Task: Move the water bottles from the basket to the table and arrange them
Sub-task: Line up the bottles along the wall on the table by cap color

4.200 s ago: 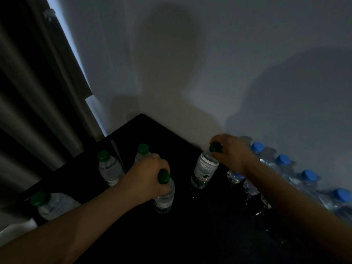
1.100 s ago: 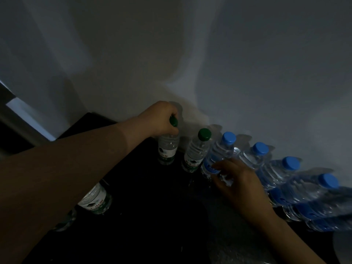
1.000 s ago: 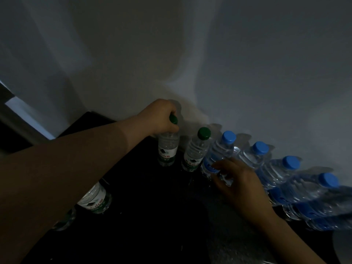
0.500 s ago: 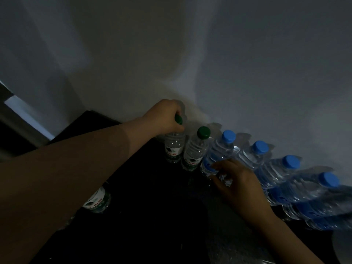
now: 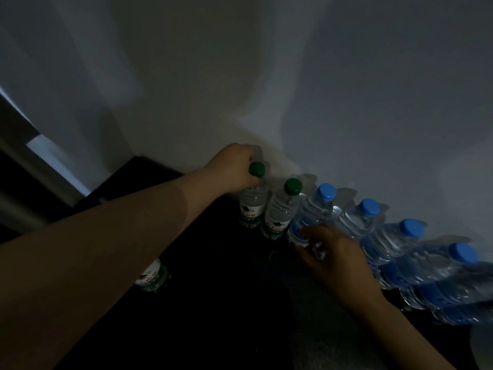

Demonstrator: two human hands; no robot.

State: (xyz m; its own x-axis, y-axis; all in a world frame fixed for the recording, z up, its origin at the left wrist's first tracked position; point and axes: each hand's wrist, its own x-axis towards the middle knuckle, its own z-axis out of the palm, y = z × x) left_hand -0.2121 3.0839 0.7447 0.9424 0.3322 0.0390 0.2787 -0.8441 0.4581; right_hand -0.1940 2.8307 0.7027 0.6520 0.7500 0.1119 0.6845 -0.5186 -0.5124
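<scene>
Black bench [image 5: 226,316] fills the near field in very dim light. Close to its left edge stands a green-label bottle [image 5: 153,276], with its top hidden under the left forearm [image 5: 106,249], which crosses above it. Further in, toward the right side, is the right hand [image 5: 336,252]. Its fingers are loosely spread and not wrapped round anything, and the tips touch the lower body of the first blue-cap bottle [image 5: 312,212]. That bottle is upright in a row along the bench's back edge, against the wall [image 5: 293,76]. More blue-cap bottles [image 5: 386,241] continue the row toward the right edge, each touching or just beside the next. The ones at the far right overlap and blur, so the count is unclear. Left of the first blue-cap bottle, and touching it, stands the second green-cap bottle [image 5: 282,209], upright with a white and green label. Just beside that is the end green-cap bottle [image 5: 253,204], last in the row and standing on the bench. The left hand [image 5: 232,166] comes over from the left and pinches its neck right under the cap, fingers curled tight. At the far left beyond the bench corner is a pale window strip [image 5: 53,161].
</scene>
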